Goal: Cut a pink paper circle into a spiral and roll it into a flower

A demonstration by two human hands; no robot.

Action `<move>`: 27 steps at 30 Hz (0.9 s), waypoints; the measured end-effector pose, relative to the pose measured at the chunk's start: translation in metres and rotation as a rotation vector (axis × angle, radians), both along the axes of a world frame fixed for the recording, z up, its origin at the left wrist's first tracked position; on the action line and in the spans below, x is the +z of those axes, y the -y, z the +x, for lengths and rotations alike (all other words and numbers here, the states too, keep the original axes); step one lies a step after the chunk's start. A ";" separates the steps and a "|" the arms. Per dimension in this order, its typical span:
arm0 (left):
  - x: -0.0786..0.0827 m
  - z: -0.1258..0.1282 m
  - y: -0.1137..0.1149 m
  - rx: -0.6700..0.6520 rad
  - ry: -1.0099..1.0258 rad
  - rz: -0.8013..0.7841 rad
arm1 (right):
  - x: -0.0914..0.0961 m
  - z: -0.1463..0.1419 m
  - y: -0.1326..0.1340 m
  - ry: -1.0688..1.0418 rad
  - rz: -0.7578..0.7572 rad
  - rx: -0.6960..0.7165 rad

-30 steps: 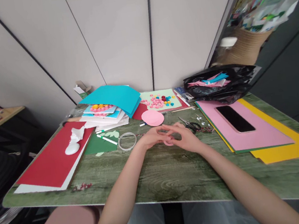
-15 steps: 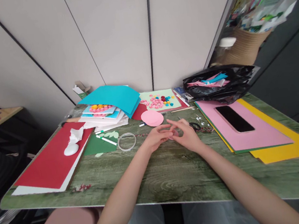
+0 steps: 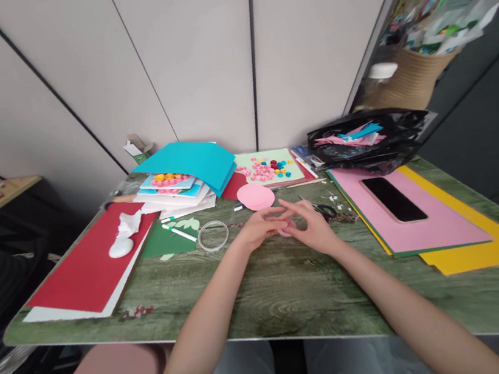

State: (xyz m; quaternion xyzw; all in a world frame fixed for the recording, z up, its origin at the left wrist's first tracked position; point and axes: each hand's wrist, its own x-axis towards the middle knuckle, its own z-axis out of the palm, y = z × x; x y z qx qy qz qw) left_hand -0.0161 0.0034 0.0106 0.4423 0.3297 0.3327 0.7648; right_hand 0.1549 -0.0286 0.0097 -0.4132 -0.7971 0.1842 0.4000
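Observation:
A small pink paper piece (image 3: 286, 229) is pinched between my two hands above the middle of the table. My left hand (image 3: 259, 230) is closed on its left side, and my right hand (image 3: 313, 226) grips its right side between thumb and fingers. Fingers cover much of the piece, so its full shape is hidden. Just beyond lie pink paper circles (image 3: 255, 196), overlapping each other. Black-handled scissors (image 3: 326, 211) rest by my right hand, partly behind it. A roll of tape (image 3: 213, 236) lies flat to the left of my left hand.
Red paper (image 3: 92, 266) and green paper (image 3: 160, 242) with a marker (image 3: 179, 233) lie left. Blue card (image 3: 186, 161) tops a stack behind. Colored paper bits (image 3: 266, 171) sit on a pale sheet. A phone (image 3: 393, 198) rests on pink paper (image 3: 439, 232) near a black bag (image 3: 364, 153).
The small pink paper between my hands now shows more of its face and sits slightly lower. Both hands stay almost in place; the view has shifted slightly.

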 end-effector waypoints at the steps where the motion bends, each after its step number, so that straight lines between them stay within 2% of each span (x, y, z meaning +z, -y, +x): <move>1: 0.000 -0.002 -0.001 -0.030 -0.020 0.019 | 0.000 0.000 0.000 0.009 -0.014 0.020; 6: -0.001 -0.009 -0.003 -0.155 -0.067 0.093 | -0.003 -0.002 0.001 0.049 -0.085 0.063; 9: -0.003 -0.009 -0.004 -0.178 -0.045 0.091 | -0.003 -0.002 0.000 0.062 -0.090 0.044; 18: -0.010 0.002 -0.002 0.016 0.005 -0.039 | -0.006 0.001 -0.003 0.029 0.066 -0.093; 27: -0.017 0.013 0.002 0.077 0.114 -0.089 | -0.005 0.000 -0.003 0.037 0.132 -0.116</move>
